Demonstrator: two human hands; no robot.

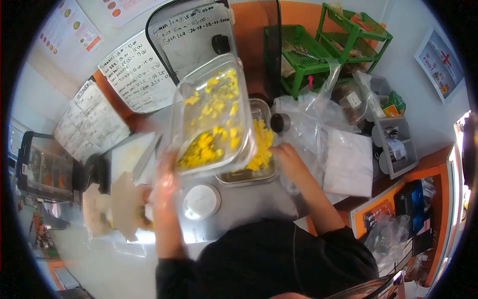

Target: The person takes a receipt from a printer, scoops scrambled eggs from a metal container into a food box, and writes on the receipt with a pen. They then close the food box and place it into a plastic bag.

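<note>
over the counter [249, 204], the left hand [167, 174] holds a tilted container [243, 94]

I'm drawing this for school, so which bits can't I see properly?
All in the head view:
- Left grip: blurred, so its exact hold isn't clear.
- Lower tray: much of its left side is hidden by the tilted clear container.
- Yellow pieces in the clear container: too small and blurry to tell which food.
- Wall poster: cut off by the top edge, its print too small to read.
</note>
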